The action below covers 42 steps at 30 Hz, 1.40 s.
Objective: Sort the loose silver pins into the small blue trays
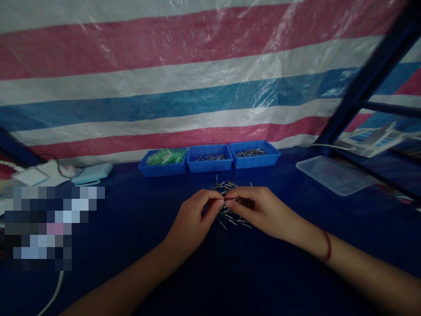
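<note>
My left hand [197, 213] and my right hand [259, 206] meet fingertip to fingertip over a loose pile of slim metal pins [232, 218] on the dark blue tabletop [138, 228]. Thumb and forefinger are pinched together on each hand. A sliver of shiny metal, seemingly one slim pin [234, 199], shows between the right thumb and forefinger. What the left fingertips pinch is too small and covered to make out. Part of the pile is hidden behind both hands.
Along the back stand three blue bins: one with green-looking plastic packets [166, 156], a middle bin [209, 165] and a right bin [258, 161] with metal pins. A clear plastic lid [332, 174] lies right. At left are a light-blue case [92, 173] and a white cable [54, 294].
</note>
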Tool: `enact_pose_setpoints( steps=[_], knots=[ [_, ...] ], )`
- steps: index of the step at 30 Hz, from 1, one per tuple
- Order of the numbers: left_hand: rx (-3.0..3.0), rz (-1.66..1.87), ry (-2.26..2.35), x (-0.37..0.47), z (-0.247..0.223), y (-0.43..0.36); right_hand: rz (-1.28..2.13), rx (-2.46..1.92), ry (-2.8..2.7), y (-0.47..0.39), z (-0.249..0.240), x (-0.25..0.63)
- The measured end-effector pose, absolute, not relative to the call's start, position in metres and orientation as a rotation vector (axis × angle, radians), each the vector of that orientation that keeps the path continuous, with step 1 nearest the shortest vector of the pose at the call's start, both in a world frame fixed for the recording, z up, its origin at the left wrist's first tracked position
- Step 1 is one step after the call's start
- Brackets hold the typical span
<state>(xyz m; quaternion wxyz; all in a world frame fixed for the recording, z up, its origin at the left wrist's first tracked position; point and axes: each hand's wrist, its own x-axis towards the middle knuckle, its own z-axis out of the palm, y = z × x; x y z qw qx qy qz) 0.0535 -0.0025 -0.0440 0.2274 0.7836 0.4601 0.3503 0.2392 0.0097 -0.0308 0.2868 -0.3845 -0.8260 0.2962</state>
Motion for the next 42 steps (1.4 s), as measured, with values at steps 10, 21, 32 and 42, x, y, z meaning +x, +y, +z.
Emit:
enact_pose_setpoints(
  steps=[10, 21, 32, 42],
  knots=[
    [1.749, 1.209, 1.147, 0.058, -0.047, -0.006, 1.226, -0.922, -1.968, 0.003, -0.034, 0.229],
    [1.784, 1.218, 1.153, 0.057, -0.045, -0.006, 1.355, -0.881, -1.916, 0.002, -0.036, 0.226],
    [1.814, 1.242, 1.176, 0.057, -0.047, -0.007, 1.131, -1.019, -1.677, 0.008, -0.041, 0.226],
    [1.822, 1.154, 1.209, 0.056, -0.049, -0.004, 0.856, -0.930, -1.674, 0.003, -0.038, 0.228]
  ],
)
